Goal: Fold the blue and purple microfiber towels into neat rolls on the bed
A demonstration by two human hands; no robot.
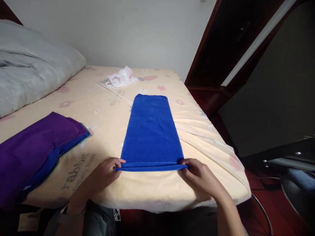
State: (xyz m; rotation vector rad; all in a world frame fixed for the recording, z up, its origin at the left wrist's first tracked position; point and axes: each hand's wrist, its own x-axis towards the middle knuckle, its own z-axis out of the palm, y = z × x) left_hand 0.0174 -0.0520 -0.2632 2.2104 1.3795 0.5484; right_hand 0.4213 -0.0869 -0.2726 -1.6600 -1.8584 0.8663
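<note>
A blue cloth [152, 131] lies lengthwise on the bed, in a long strip that narrows toward the far end. Its near edge is turned up in a narrow fold with a stitched line just beyond it. My left hand [108, 168] pinches the near left corner of this fold. At the near right corner, my right hand [198, 170] grips the other end between thumb and fingers. Between the two hands the folded edge runs almost straight.
Purple and blue cloths [46, 141] lie stacked at the left. A crumpled white plastic bag [121, 77] rests farther back on the patterned bed sheet [98, 98]. A grey quilt [36, 62] is bunched at the far left. The bed's edge drops off on the right and in front.
</note>
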